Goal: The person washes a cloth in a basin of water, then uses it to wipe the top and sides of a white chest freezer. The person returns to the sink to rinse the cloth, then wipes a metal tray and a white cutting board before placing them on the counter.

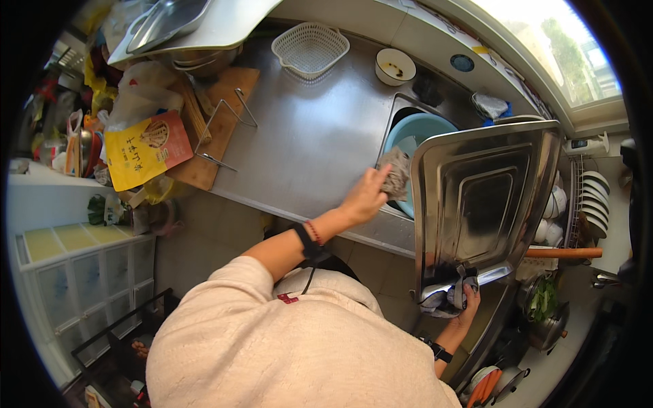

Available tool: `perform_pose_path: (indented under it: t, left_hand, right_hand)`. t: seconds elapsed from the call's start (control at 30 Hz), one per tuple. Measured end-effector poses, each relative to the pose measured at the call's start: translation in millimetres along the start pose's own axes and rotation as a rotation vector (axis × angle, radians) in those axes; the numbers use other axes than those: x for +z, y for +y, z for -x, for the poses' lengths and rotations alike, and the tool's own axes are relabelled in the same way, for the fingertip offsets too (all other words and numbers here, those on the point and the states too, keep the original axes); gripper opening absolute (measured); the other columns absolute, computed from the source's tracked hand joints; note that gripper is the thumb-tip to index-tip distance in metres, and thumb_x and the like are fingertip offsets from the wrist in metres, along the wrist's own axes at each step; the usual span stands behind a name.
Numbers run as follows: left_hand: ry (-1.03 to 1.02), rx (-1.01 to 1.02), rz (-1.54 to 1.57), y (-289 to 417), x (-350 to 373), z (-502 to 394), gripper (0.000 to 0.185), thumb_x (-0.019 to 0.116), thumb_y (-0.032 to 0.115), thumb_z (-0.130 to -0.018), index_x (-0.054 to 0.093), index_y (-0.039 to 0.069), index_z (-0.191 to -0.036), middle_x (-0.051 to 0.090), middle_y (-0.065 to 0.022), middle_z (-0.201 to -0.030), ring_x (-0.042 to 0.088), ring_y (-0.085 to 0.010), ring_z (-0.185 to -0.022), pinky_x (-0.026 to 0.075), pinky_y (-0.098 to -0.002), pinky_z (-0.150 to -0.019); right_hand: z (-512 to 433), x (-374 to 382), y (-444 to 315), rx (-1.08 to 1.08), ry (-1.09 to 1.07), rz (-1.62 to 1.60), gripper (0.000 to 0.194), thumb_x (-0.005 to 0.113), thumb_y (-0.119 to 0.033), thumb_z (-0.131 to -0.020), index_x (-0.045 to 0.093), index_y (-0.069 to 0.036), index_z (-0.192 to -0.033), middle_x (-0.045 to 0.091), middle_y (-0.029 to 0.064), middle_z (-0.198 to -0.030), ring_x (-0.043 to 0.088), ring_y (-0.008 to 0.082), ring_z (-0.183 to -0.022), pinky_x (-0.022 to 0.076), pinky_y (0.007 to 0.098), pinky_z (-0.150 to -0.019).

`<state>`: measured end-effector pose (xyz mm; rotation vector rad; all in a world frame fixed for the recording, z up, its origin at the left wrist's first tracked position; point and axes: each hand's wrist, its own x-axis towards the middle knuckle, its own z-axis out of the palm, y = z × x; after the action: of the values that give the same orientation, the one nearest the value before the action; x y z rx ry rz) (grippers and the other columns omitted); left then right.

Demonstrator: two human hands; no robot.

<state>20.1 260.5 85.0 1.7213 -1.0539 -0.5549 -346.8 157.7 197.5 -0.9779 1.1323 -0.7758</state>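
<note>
My left hand [365,196] grips a crumpled grey-brown cloth [395,176] at the left rim of the sink. Behind the cloth, a light blue plastic basin [421,127] sits in the sink. A large rectangular stainless steel tray [482,199] stands tilted over the sink's right side and hides part of the basin. At the tray's near edge, my right hand [465,308] holds a dark patterned cloth [444,301] against the metal. Most of that hand's fingers are hidden behind the cloth and tray.
A white plastic basket [311,48] and a white bowl [395,66] stand along the back of the steel counter [301,132]. Leftward lie a wooden board [232,107], a wire rack [219,109] and a yellow-pink food pouch [148,148]. Plates [594,204] stand racked at right.
</note>
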Motion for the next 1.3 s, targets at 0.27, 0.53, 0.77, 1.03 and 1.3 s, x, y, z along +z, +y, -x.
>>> perform_pose_path:
  t: [0.27, 0.53, 0.77, 1.03, 1.3]
  left_hand:
    - [0.049, -0.224, -0.467, -45, -143, 133, 0.069, 0.053, 0.003, -0.078, 0.034, 0.006, -0.144, 0.044, -0.0213, -0.116, 0.052, -0.0397, -0.099, 0.046, -0.0427, -0.088]
    - [-0.3, 0.307, -0.442, 20, 14, 56, 0.035, 0.06, 0.022, -0.085, 0.062, 0.014, -0.12, 0.056, -0.0097, -0.125, 0.053, -0.0297, -0.114, 0.043, -0.0412, -0.093]
    - [-0.301, 0.121, -0.316, 28, 11, 48, 0.034, 0.057, 0.016, -0.086, 0.06, 0.011, -0.12, 0.056, -0.0145, -0.121, 0.057, -0.0303, -0.104, 0.046, -0.0379, -0.091]
    - [-0.438, -0.001, -0.47, -17, -48, 77, 0.039, 0.057, 0.017, -0.085, 0.055, 0.011, -0.124, 0.054, -0.0189, -0.119, 0.06, -0.0344, -0.098, 0.051, -0.0409, -0.086]
    - [-0.41, -0.073, -0.084, 90, -211, 79, 0.036, 0.06, 0.028, -0.091, 0.063, 0.007, -0.119, 0.069, -0.0152, -0.107, 0.065, -0.0302, -0.099, 0.053, -0.0393, -0.083]
  right_hand:
    - [-33, 50, 8, 0.136, -0.121, -0.042, 0.015, 0.063, -0.005, -0.081, 0.061, -0.001, -0.095, 0.065, 0.0058, -0.082, 0.062, 0.0151, -0.067, 0.0523, 0.0273, -0.062]
    - [-94, 118, 2, 0.33, -0.43, 0.131, 0.018, 0.062, -0.005, -0.079, 0.062, 0.002, -0.096, 0.066, 0.0073, -0.083, 0.065, 0.0174, -0.068, 0.0545, 0.0302, -0.065]
    - [-149, 164, -5, 0.418, -0.5, 0.51, 0.018, 0.064, -0.002, -0.076, 0.068, 0.005, -0.093, 0.07, 0.0103, -0.085, 0.067, 0.021, -0.073, 0.0551, 0.0336, -0.066]
    - [-195, 237, 27, 0.502, -0.625, 0.543, 0.012, 0.066, -0.003, -0.079, 0.068, 0.004, -0.088, 0.069, 0.0106, -0.082, 0.067, 0.0226, -0.073, 0.0547, 0.0361, -0.065]
    - [-196, 276, 37, 0.427, -0.543, 0.685, 0.018, 0.068, -0.01, -0.085, 0.067, 0.006, -0.094, 0.069, 0.0126, -0.088, 0.068, 0.0243, -0.075, 0.0544, 0.039, -0.064]
